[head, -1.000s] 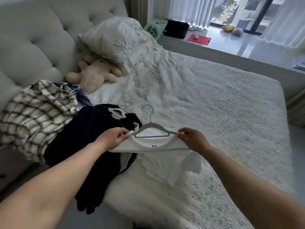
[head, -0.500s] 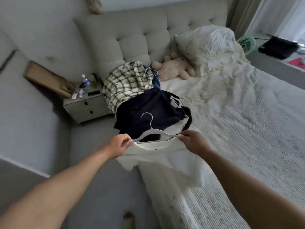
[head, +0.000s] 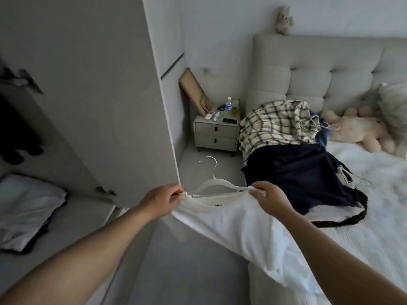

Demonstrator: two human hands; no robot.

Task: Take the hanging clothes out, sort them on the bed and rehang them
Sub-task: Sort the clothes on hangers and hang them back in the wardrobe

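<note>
A white T-shirt (head: 237, 225) hangs on a white hanger (head: 217, 183) held in the air between the bed and the wardrobe. My left hand (head: 159, 200) pinches the shirt's left shoulder at the hanger's end. My right hand (head: 268, 198) pinches the right shoulder. The shirt's lower part trails over the bed's edge. On the bed (head: 385, 227) lies a pile: a dark navy garment (head: 297, 177) and a checked shirt (head: 275, 124) behind it, both near the headboard.
The wardrobe's open door (head: 105, 102) stands just left of the hanger. Folded clothes (head: 26, 208) lie on a wardrobe shelf at the left. A bedside table (head: 217, 133) with a bottle stands by the headboard. A plush toy (head: 359, 130) lies on the bed.
My view has swung left from the bed toward the wardrobe. Both hands have carried the white T-shirt on its hanger off the bed toward the wardrobe door.
</note>
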